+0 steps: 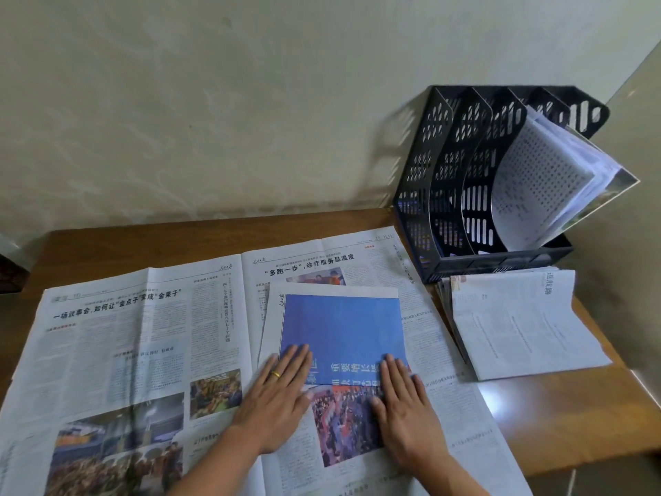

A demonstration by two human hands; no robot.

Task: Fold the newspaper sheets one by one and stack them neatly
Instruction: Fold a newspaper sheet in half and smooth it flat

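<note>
Now both forearms reach forward over the folded blue-printed newspaper sheet [339, 331]. Left hand [277, 399] and right hand [404, 402] lie flat, fingers straight, pressing its near edge, grasping nothing.

An open newspaper [143, 352] lies spread on the table [572, 424]. On its right half lies a folded sheet [339, 323], and both hands rest flat on the near part of this sheet, the left hand [275, 399] left of the right hand [404, 406]. Right of the newspaper lies a stack of folded sheets [518, 327]. Behind the stack stands a file rack [447, 173] with papers [543, 180] in its rightmost compartment.
</note>
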